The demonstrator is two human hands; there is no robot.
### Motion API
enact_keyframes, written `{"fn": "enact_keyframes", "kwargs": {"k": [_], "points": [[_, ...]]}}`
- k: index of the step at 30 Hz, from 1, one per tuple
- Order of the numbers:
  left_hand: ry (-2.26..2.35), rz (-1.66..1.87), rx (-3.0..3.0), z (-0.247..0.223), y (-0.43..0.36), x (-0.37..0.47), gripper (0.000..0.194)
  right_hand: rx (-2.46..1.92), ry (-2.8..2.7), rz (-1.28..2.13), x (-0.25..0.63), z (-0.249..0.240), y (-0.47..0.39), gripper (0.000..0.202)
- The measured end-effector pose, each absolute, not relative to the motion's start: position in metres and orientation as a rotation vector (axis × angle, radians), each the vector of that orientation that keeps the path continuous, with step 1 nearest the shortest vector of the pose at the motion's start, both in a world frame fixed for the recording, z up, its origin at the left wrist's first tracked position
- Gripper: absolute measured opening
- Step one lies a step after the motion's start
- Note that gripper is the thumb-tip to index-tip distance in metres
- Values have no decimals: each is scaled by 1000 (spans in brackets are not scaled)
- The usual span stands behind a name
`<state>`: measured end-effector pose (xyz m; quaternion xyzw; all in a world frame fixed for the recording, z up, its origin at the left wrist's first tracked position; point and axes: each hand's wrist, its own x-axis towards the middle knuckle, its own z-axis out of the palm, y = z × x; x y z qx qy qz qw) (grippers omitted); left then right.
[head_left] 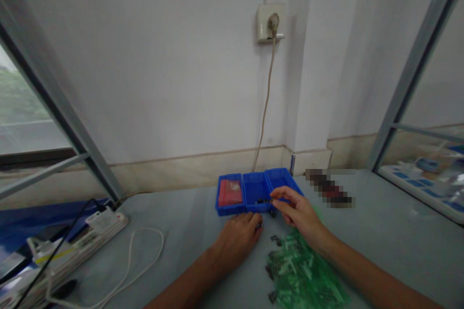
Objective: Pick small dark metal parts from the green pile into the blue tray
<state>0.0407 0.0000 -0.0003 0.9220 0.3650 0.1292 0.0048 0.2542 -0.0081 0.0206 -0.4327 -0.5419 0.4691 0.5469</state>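
Three blue bins stand side by side near the wall. The left bin [230,211] holds red plastic packets [230,194]; small dark parts [263,201] lie at the front of the middle bin [255,184]. My left hand [240,234] rests on the table before the bins, fingers curled on a small dark piece [258,226]. Over the front of the right bin [281,174] is my right hand [295,211], thumb and index finger pinched together on something too small to make out. Below it lies a green heap of clear-looking pieces [304,270], with dark small parts [271,270] along its left side.
A white cable [129,256] loops across the table [181,222] at left, beside a power strip [90,241]. Behind the bins, a cord [267,91] hangs from a wall socket [261,24]. A pixelated dark object [330,190] lies right of the bins. Metal frames flank the table.
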Motion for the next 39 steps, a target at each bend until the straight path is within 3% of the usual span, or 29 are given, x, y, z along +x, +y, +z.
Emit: {"fn": "enact_keyframes", "kwargs": {"k": [39], "points": [[1209,443,2805,-6,1,38,18,-964,-1240,1151,255,16,-4,31]]}}
